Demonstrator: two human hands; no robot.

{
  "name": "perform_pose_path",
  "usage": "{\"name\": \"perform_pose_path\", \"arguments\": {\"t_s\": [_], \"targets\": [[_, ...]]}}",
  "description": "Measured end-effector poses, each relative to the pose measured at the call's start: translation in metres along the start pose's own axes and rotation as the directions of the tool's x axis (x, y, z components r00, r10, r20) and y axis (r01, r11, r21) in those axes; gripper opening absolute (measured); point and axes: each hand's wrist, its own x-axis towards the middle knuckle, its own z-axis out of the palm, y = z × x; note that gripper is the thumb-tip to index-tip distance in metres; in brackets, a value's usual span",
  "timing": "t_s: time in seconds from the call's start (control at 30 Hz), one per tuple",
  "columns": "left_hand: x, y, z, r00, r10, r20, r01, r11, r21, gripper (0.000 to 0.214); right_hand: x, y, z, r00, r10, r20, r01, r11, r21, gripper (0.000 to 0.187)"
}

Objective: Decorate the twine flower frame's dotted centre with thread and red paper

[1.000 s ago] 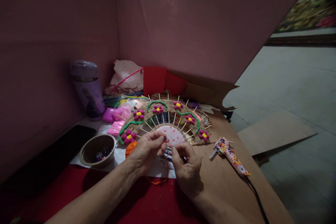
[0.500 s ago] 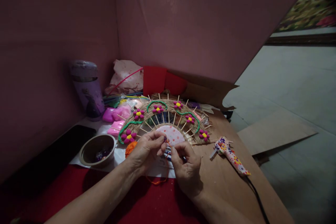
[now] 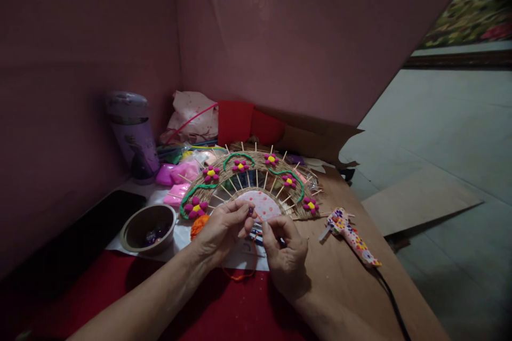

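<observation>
My left hand (image 3: 226, 224) pinches a small dark purple bead (image 3: 250, 212) between thumb and fingertips. Close by on the right, my right hand (image 3: 286, 245) is closed on an orange yarn strand (image 3: 259, 218) that runs toward the bead. The yarn also hangs in a loop below the hands. A ball of orange yarn (image 3: 199, 226) sits partly hidden behind my left wrist. Left of it, a brown bowl (image 3: 173, 226) holds several dark glossy beads (image 3: 158, 233). Beyond my hands stands a half-round twine-wrapped fan shape (image 3: 256, 160) with sticks, pink flowers and green vines.
At the right lies a flower-patterned glue gun (image 3: 354, 237) with a black cord. A purple tumbler (image 3: 134, 138) stands at the back left, near pink packets (image 3: 186, 173). A black flat object (image 3: 80, 240) lies on the left. Pink panels (image 3: 280, 37) rise behind.
My right hand has shifted very slightly right, and the orange strand between the hands looks a little more stretched. The left hand keeps its pinch on the bead.
</observation>
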Motion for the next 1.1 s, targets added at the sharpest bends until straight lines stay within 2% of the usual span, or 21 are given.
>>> {"name": "perform_pose_path", "arguments": {"t_s": [0.37, 0.53, 0.7, 0.8, 0.9, 1.03, 1.1], "targets": [[0.0001, -0.0004, -0.0004, 1.000, 0.022, -0.008, -0.022, 1.000, 0.006, 0.017, 0.0005, -0.0005, 0.0007, 1.000, -0.011, -0.009, 0.011, 1.000, -0.014, 0.011], [-0.0022, -0.0005, 0.0028, 1.000, -0.008, -0.008, 0.009, 0.999, 0.053, 0.017, 0.0007, 0.0001, 0.0005, 1.000, 0.009, -0.003, -0.009, 1.000, 0.015, 0.011], [-0.0015, -0.0033, 0.0012, 0.999, -0.006, 0.050, 0.001, 0.995, 0.101, 0.018, 0.0017, 0.0015, -0.0001, 0.999, 0.041, -0.013, -0.040, 0.999, 0.025, 0.011], [-0.0010, -0.0047, -0.0003, 0.998, -0.006, 0.070, -0.001, 0.995, 0.104, 0.010, 0.0013, 0.0025, 0.0004, 0.998, 0.054, -0.010, -0.054, 0.998, 0.039, 0.010], [-0.0016, -0.0042, 0.0019, 0.999, -0.017, 0.042, 0.014, 0.996, 0.086, 0.013, 0.0014, 0.0023, 0.0008, 0.998, 0.057, -0.011, -0.057, 0.998, 0.031, 0.011], [-0.0025, -0.0035, 0.0054, 0.996, -0.008, -0.084, 0.013, 0.998, 0.061, 0.023, 0.0029, 0.0005, 0.0011, 0.998, 0.068, 0.003, -0.068, 0.998, 0.006, 0.012], [-0.0022, -0.0041, 0.0049, 0.995, 0.009, -0.103, 0.000, 0.996, 0.085, 0.026, 0.0035, -0.0002, 0.0014, 0.997, 0.075, 0.023, -0.075, 0.997, -0.001, 0.012]]}}
